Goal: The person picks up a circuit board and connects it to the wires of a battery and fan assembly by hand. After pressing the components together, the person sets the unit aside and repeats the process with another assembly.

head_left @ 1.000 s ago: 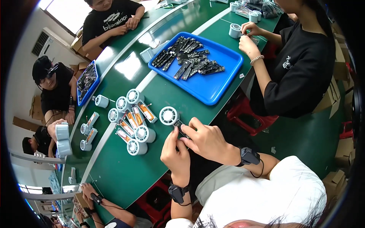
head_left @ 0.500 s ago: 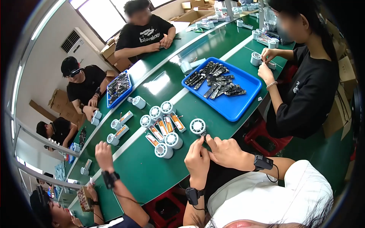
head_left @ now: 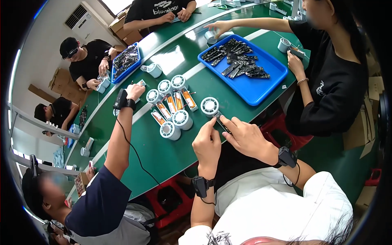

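Item: small dark rectangular circuit strip (head_left: pixel 222 122), at green table (head_left: pixel 163 151) edge, beside round white plastic fan unit (head_left: pixel 210 106).
Left hand (head_left: pixel 207 145): fingertips pinching strip.
Right hand (head_left: pixel 245 136): fingers clamped on strip.

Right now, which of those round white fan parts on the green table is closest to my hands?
The lone white round part just ahead of your right hand, apart from the cluster further left beside the orange-striped pieces.
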A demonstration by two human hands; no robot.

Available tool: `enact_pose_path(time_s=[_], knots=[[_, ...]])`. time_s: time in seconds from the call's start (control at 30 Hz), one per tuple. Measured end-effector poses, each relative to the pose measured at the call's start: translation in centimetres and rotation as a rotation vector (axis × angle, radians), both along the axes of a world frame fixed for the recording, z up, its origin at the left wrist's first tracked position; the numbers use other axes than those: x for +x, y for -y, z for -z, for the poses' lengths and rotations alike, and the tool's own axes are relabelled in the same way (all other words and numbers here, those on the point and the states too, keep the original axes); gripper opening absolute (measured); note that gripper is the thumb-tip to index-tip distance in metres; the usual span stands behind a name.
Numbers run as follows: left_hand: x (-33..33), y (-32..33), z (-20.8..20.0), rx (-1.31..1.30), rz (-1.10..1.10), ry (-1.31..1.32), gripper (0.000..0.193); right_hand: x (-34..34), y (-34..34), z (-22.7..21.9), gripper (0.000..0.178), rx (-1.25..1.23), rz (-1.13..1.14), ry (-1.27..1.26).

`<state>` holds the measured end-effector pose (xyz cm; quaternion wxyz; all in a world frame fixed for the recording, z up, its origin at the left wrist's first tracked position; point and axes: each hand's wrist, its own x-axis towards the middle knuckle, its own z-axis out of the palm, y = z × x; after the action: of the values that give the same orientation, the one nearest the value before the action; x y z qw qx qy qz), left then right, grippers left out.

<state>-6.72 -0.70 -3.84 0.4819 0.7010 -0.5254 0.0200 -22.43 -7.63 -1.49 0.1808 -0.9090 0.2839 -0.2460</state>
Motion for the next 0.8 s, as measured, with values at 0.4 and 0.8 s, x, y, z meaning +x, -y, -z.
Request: enact_pose_path(time_s=[0.4, 0.8], knots=[[-0.9, -0.7, -0.8, -0.045, -0.035, -0.062, 0.034, 2.1, 1.5, -1.1, 0.039, 0.023, 0.057, 0.012], [-1.7, 1.1, -0.9, -0.037, -0.060, -0.106, 0.042, 16.2, 19.0, -6.7, 0.036, -0.126, 0.337, 0.009]])
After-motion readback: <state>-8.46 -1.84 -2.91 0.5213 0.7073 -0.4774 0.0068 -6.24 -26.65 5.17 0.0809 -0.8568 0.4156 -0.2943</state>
